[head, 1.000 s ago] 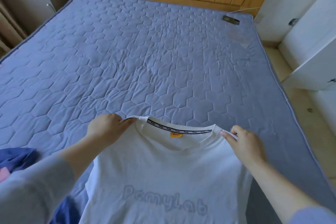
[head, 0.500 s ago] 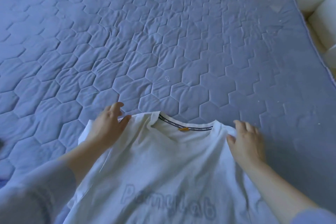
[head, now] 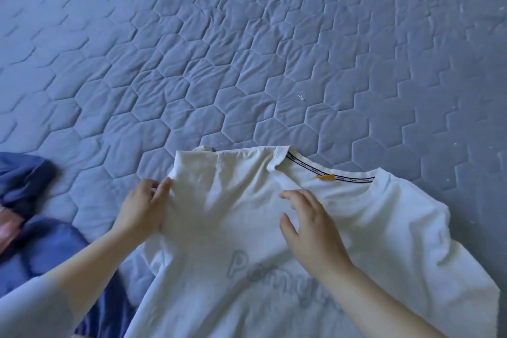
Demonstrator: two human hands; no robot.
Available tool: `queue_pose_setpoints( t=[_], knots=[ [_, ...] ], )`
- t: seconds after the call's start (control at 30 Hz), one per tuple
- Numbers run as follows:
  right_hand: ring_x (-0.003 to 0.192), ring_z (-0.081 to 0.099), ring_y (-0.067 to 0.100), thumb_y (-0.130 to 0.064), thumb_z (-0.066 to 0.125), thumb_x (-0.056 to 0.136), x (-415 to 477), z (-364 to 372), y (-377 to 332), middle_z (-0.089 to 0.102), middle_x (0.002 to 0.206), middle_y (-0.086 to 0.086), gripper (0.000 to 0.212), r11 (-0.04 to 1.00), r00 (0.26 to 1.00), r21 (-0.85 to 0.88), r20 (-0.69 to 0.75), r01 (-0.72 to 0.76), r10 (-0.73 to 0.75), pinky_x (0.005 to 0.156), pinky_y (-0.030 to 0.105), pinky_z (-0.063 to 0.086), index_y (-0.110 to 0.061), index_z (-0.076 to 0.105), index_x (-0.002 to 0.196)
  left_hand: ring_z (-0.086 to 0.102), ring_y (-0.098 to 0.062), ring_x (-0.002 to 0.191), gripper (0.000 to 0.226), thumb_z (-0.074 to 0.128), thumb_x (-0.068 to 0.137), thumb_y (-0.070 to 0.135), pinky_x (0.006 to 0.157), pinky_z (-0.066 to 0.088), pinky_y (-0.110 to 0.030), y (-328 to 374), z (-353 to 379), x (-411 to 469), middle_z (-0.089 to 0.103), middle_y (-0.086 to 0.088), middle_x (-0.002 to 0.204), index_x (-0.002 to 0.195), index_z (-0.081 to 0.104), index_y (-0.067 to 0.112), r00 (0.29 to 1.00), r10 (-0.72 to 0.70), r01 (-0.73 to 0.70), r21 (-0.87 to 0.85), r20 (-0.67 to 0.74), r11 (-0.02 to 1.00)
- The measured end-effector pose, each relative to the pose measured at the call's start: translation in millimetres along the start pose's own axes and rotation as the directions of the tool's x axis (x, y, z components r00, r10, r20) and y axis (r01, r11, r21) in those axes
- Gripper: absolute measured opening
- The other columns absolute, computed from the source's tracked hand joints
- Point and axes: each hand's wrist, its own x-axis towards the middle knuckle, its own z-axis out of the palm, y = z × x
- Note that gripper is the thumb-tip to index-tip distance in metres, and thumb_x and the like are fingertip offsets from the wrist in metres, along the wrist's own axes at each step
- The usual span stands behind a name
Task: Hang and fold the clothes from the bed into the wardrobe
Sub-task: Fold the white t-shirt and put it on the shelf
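Observation:
A white T-shirt (head: 384, 241) with grey lettering lies face up on the blue quilted bed (head: 247, 49), its collar pointing away from me. The shirt's left shoulder and sleeve are folded inward over the chest. My left hand (head: 142, 211) pinches the fabric at the left edge of that fold, and creases spread out from the grip. My right hand (head: 307, 230) hovers over the middle of the chest just below the collar, fingers loosely spread and holding nothing.
A dark blue garment (head: 33, 200) with a bit of pink cloth (head: 8, 228) lies bunched at the left edge of the bed. A small white thread (head: 301, 95) lies on the mattress beyond the collar.
The right hand let go of the right shoulder and moved left to the chest. The left hand carried the left shoulder inward into a fold. The camera dipped lower and leftward.

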Motion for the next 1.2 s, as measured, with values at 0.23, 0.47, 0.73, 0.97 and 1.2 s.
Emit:
queue_pose_setpoints(
  t=[0.23, 0.47, 0.73, 0.97, 1.2],
  knots=[
    [0.110, 0.054, 0.017, -0.016, 0.054, 0.094, 45, 24, -51, 0.058, 0.121, 0.000, 0.032, 0.999, 0.999, 0.007, 0.025, 0.042, -0.042, 0.089, 0.028, 0.041, -0.014, 0.058, 0.126, 0.059, -0.039, 0.109, 0.095, 0.031, 0.080, 0.083, 0.094, 0.050, -0.050, -24, -1, -5, 0.061, -0.020, 0.123, 0.123, 0.059, 0.003, 0.859, -0.422, 0.479, -0.161, 0.290, 0.863],
    [0.121, 0.050, 0.021, -0.019, 0.056, 0.095, 85, 45, -107, 0.062, 0.124, 0.006, 0.031, 0.992, 0.992, 0.021, 0.032, 0.124, -0.125, 0.101, 0.022, 0.032, -0.009, 0.063, 0.123, 0.069, -0.034, 0.102, 0.076, 0.041, 0.085, 0.075, 0.095, 0.051, -0.049, -54, -3, -13, 0.072, -0.016, 0.109, 0.116, 0.067, 0.011, 0.580, -0.254, 0.758, -0.400, 0.774, 0.515],
    [0.101, 0.058, 0.027, -0.038, 0.062, 0.087, 127, 69, -142, 0.065, 0.097, 0.004, 0.028, 0.976, 0.980, -0.212, 0.200, 0.055, -0.012, 0.090, 0.036, 0.043, -0.011, 0.065, 0.093, 0.073, -0.026, 0.081, 0.036, 0.070, 0.085, 0.039, 0.063, 0.058, -0.034, -66, -3, -29, 0.075, -0.013, 0.096, 0.106, 0.069, 0.010, 0.779, -0.151, 0.602, -0.660, 0.608, 0.450],
    [0.061, 0.047, 0.004, -0.014, 0.064, 0.082, 112, 48, -121, 0.051, 0.060, -0.014, 0.018, 0.989, 0.989, 0.148, 0.142, 0.016, -0.037, 0.057, 0.017, 0.034, -0.022, 0.051, 0.072, 0.056, -0.023, 0.070, 0.017, 0.076, 0.072, 0.009, 0.064, 0.045, -0.033, -83, -29, -26, 0.061, -0.011, 0.077, 0.075, 0.061, 0.018, 0.961, -0.170, 0.265, -0.898, 0.217, 0.351],
    [0.107, 0.057, 0.024, -0.086, 0.039, 0.067, 126, 55, -140, 0.060, 0.105, -0.001, 0.079, 0.932, 0.876, -0.286, 0.360, -0.223, 0.320, 0.093, 0.039, 0.044, -0.018, 0.058, 0.103, 0.072, -0.019, 0.080, 0.046, 0.083, 0.064, 0.049, 0.081, 0.058, -0.036, -108, -40, -25, 0.074, 0.000, 0.088, 0.095, 0.066, 0.019, 0.953, -0.248, 0.299, -0.653, 0.172, 0.696]
  ],
)
